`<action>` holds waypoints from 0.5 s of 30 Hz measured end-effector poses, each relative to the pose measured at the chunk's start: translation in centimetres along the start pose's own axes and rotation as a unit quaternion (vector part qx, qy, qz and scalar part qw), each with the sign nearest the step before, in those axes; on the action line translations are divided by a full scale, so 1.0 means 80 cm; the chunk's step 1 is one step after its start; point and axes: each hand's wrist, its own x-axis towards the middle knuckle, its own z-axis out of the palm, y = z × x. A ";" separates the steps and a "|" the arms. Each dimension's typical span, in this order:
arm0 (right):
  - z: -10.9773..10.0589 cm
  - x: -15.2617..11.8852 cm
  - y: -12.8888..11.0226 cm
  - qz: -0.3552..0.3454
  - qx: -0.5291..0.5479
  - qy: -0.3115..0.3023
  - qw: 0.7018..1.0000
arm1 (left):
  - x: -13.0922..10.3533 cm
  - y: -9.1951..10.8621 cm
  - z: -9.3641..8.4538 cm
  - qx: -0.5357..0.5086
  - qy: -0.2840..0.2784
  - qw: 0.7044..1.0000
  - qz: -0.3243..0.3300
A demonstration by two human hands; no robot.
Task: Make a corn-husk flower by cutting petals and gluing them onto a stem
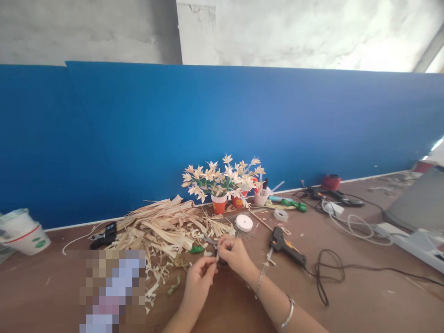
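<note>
Close together over the near middle of the table are my left hand (200, 277) and my right hand (233, 253). Both are closed, thumbs and fingertips pinching a small pale strip (217, 255) between them; its exact kind is too small to make out. Scissors (210, 240) lie just behind, blades showing and the dark handles partly hidden by my hands. Left of them spreads a heap of dry, straw-coloured husk strips (163, 224) with small cut scraps. A green piece (196, 249) lies at its near edge. A white tape roll (244, 223) rests beyond my right hand.
Pale artificial flowers (211, 175) stand in a red paper cup (218, 204) by the blue partition (173, 120). A black glue gun (287, 248) with a looping cord lies on the right. Further right is a white power strip (412, 245); at far left, a white bucket (29, 240).
</note>
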 end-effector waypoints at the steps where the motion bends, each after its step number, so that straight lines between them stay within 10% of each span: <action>1: 0.000 0.000 -0.001 0.000 0.000 0.000 1.000 | 0.000 0.000 0.000 -0.001 0.000 1.000 0.000; 15: -0.002 0.000 -0.006 0.003 0.002 -0.015 1.000 | 0.001 -0.002 0.000 0.006 -0.010 1.000 -0.001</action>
